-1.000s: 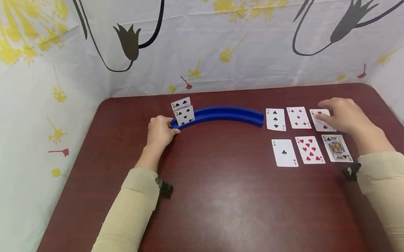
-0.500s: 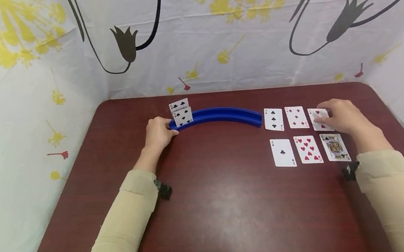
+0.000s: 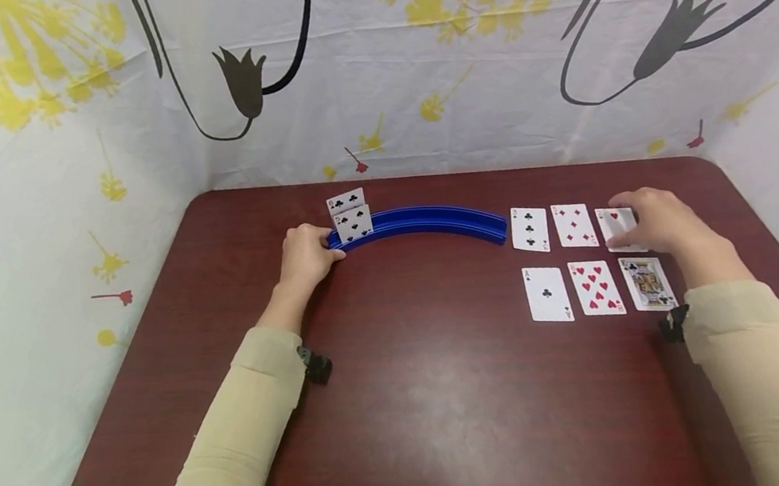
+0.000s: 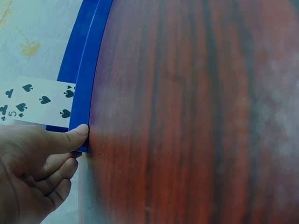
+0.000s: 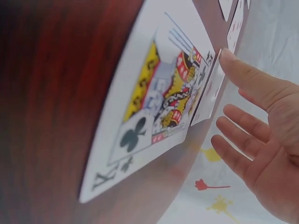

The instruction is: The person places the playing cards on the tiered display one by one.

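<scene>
At the far left of the table my left hand (image 3: 304, 254) pinches the left end of a blue curved card holder (image 3: 433, 219) between thumb and fingers. A five of spades (image 3: 354, 224) stands in its groove near that end, with a six of clubs (image 3: 345, 201) partly covered behind it. My right hand (image 3: 664, 220) is over a hearts card (image 3: 610, 219) lying flat at the far right. The thumb (image 5: 243, 72) reaches onto this card, and the other fingers are loosely extended beyond it. Part of the card is hidden by the hand.
Beside it lie a three of clubs (image 3: 529, 229) and a diamonds card (image 3: 574, 226). A nearer row has an ace of clubs (image 3: 548, 295), another hearts card (image 3: 596, 289) and a king of clubs (image 3: 647, 283). Patterned cloth (image 3: 463, 130) hangs behind the table.
The right thumb has shifted slightly down over the hearts card, covering its lower heart. The left hand, holder and standing cards stay in place.
</scene>
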The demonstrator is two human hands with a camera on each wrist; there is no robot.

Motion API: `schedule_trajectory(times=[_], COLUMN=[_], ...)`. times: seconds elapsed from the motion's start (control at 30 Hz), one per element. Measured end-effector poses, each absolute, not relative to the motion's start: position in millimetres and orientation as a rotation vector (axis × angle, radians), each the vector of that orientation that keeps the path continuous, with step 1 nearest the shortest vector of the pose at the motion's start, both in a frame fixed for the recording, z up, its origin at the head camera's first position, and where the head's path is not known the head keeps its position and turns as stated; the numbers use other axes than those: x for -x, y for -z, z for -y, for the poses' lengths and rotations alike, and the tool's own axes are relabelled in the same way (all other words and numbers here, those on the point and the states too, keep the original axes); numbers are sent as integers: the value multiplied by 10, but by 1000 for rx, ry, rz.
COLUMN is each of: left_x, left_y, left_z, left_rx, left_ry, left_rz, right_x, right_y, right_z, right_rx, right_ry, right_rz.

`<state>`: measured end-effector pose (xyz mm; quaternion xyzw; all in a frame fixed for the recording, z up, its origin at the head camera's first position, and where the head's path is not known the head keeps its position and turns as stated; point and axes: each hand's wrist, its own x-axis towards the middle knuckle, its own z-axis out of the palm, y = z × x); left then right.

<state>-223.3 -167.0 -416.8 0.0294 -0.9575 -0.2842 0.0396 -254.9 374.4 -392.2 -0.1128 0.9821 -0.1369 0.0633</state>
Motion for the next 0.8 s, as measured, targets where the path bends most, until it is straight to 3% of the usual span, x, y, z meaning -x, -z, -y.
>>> schedule_trajectory(times=[0.8], left_x=[2240], left_y=[4167], left_z=[1671], left_rx=[-117], left_ry=[871], left_rz=[2944], right_x=[2580], right_y=[3906], right_z=[-3793], right_rx=[217], right_ry=[364], right_rz=[-2853])
